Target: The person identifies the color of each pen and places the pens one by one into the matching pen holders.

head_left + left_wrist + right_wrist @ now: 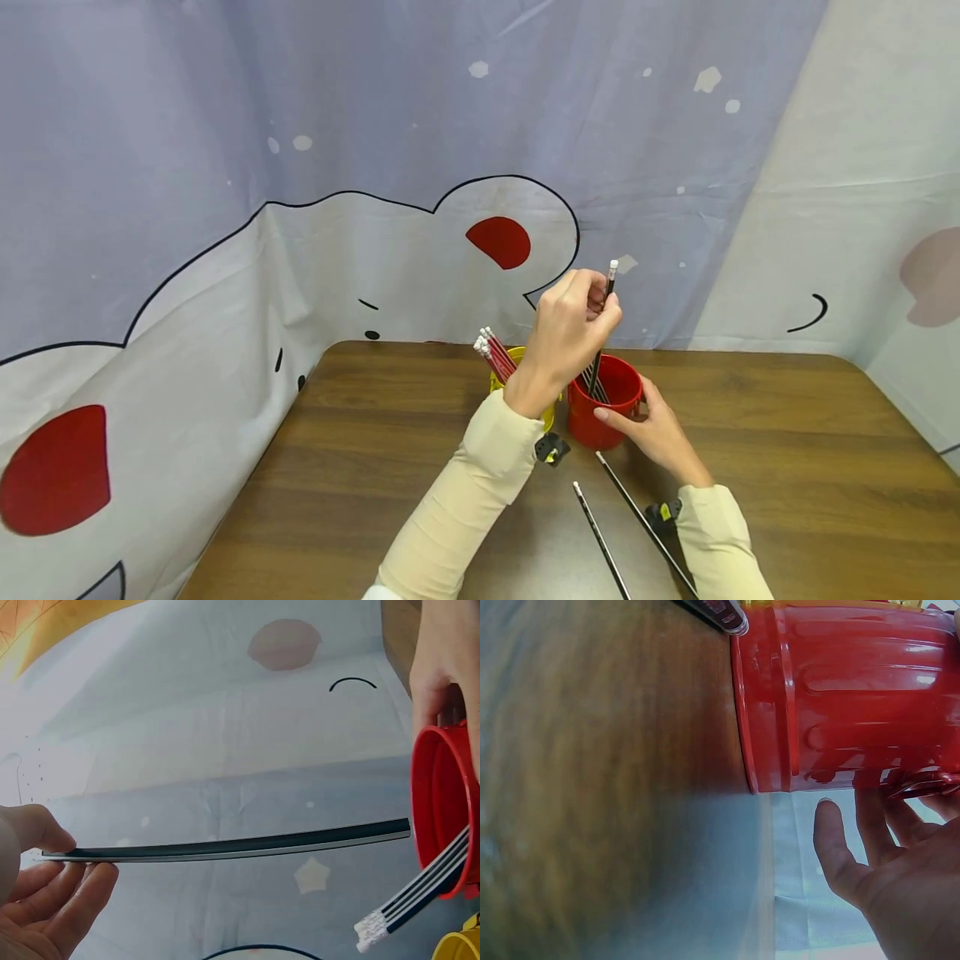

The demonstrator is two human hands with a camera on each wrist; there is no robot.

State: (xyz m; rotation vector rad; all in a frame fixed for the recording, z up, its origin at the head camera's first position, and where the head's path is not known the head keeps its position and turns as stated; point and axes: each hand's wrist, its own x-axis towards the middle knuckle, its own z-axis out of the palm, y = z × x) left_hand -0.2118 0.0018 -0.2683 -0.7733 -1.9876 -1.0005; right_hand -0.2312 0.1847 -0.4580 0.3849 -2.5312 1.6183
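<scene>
My left hand (566, 325) pinches a black-and-white striped pencil (247, 846) near its white eraser end. The pencil hangs steeply over the mouth of a red bucket (592, 429), eraser up; how far its lower end is inside I cannot tell. Several similar striped pencils (424, 889) lean in this bucket, erasers sticking out past the rim. At the bucket's right side, my right hand (663, 429) holds it, thumb at the front near the rim and the other fingers behind, by the handle. The right wrist view shows those fingers (874, 832) against the red wall.
Left of the red bucket stands a yellow bucket (550, 419) with several red pencils (495, 354), partly hidden by my left hand. Two dark pencils lie on the wooden table in front: a nearer one (602, 542) and one farther right (645, 525). A printed curtain (375, 267) hangs behind.
</scene>
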